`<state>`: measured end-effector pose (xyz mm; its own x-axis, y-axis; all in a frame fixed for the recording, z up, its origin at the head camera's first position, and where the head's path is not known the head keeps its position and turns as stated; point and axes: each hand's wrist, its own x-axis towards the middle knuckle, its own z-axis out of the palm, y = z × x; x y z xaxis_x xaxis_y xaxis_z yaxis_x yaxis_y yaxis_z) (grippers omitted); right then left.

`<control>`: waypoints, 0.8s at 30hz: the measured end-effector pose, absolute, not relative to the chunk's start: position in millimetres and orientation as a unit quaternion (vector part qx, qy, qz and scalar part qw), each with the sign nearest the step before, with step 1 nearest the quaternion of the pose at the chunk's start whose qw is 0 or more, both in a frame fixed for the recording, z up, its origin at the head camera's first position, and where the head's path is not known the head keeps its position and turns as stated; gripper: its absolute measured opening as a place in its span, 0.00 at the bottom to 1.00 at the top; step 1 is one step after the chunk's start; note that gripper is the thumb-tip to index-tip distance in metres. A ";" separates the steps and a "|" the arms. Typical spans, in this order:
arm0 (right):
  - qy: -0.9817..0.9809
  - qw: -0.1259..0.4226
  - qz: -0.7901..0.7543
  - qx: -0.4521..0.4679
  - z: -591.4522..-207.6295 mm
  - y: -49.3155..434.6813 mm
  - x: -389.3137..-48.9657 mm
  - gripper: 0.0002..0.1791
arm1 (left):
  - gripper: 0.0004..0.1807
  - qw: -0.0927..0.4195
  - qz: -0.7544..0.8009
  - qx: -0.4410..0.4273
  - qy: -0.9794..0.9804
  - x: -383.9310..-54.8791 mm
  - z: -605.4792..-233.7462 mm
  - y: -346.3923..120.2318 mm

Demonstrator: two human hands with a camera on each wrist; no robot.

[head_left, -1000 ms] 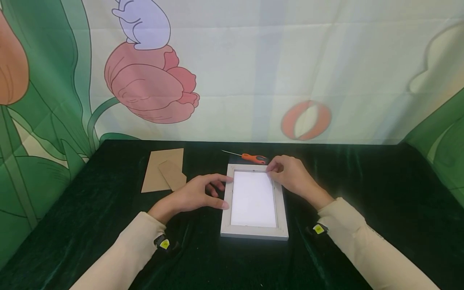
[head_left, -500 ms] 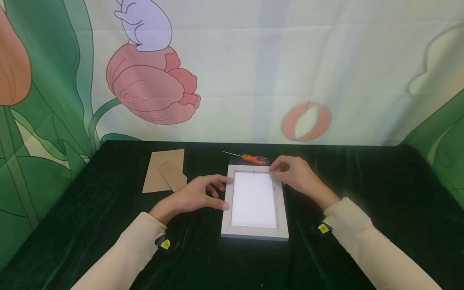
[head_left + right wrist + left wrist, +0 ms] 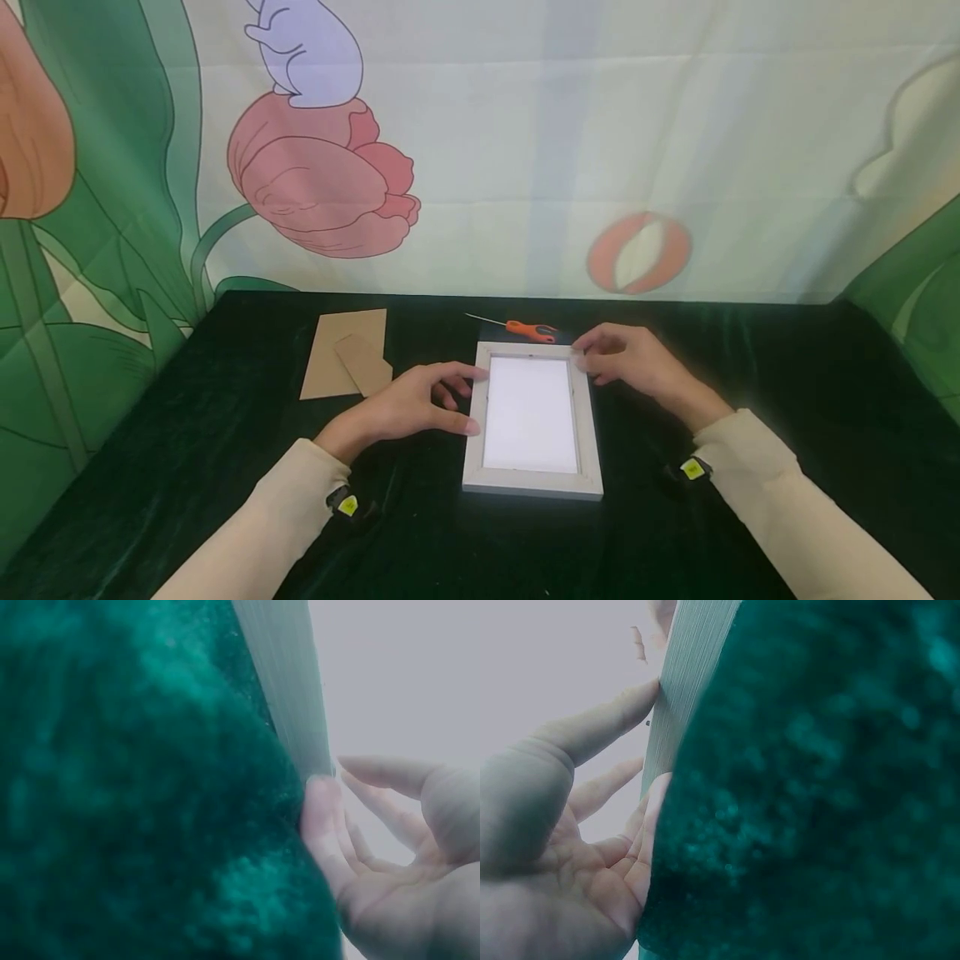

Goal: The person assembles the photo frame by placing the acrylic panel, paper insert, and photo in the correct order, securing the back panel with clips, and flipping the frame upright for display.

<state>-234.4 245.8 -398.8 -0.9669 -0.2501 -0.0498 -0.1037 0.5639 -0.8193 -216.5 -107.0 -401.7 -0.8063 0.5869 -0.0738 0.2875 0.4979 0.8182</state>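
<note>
A whitish picture frame (image 3: 532, 482) lies flat on dark green velvet, with a white sheet (image 3: 531, 417) inside its opening. My left hand (image 3: 416, 400) rests at the frame's left side, thumb and forefinger touching its rim and the other fingers loosely bent. At the upper right corner my right hand (image 3: 637, 362) touches the frame's outer edge with its fingertips. The left wrist view shows the frame's side (image 3: 694, 664) against the thumb and fingers. In the right wrist view, fingertips meet the lower end of the frame's visible side (image 3: 292, 690), the thumb just beside it.
Left of the frame lies a brown backing board (image 3: 318, 375), with a smaller brown piece (image 3: 363, 367) on top. Just behind the frame is an orange-handled screwdriver (image 3: 528, 331), its shaft pointing left. A printed cloth backdrop (image 3: 480, 167) hangs behind the table.
My right hand has shifted right, from the frame's inner top right corner to its outer edge. The left hand stays on the left rim. The whole view has drifted slightly.
</note>
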 end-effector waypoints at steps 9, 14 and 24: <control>0.859 0.117 -0.490 -0.090 -402.7 251.8 -235.0 0.25 | 0.38 0.176 0.430 0.256 0.847 -216.8 -401.6 -106.1; 0.852 0.123 -0.501 -0.089 -405.0 253.1 -235.2 0.26 | 0.38 0.175 0.429 0.257 0.848 -216.6 -401.1 -106.5; 0.849 0.123 -0.506 -0.089 -407.5 254.3 -236.3 0.27 | 0.39 0.176 0.428 0.260 0.847 -216.6 -402.7 -107.5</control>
